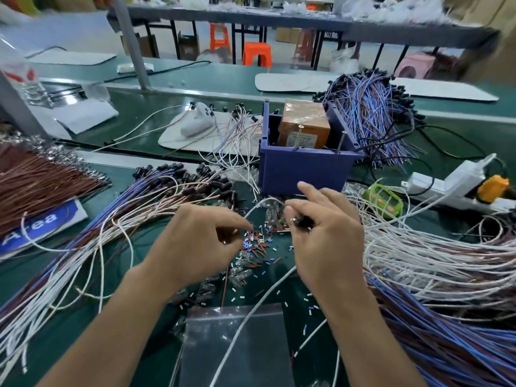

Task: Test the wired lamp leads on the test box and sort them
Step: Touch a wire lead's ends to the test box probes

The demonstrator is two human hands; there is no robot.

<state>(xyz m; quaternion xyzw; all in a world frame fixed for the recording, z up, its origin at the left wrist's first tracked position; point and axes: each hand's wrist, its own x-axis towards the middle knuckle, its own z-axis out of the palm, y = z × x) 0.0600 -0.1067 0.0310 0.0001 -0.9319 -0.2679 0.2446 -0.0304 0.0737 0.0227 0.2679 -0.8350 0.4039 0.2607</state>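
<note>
While your right hand (321, 236) pinches black lamp socket with white lead (251, 210) arching left, blue plastic test box (304, 169) sits just beyond it; left hand (201, 241) nips lead, farther off.

Wire bundles (83, 233) crowd both sides; purple bin (304, 169) blocks ahead; bare mat (156, 107) beyond.

This is a factory assembly workshop. A long green surface (173, 104) runs across the room like a production line, heaped with bundles of wired leads (374, 113) in blue, brown and white. Cut bits of wire sleeve (259, 244) litter the middle. A blue bin (301, 169) holds an orange-wrapped box (304, 124). A power strip (458, 182) lies at the right. Behind stand more metal-legged benches (251, 18), orange plastic stools (257, 54) and cardboard cartons (287, 34).
</note>
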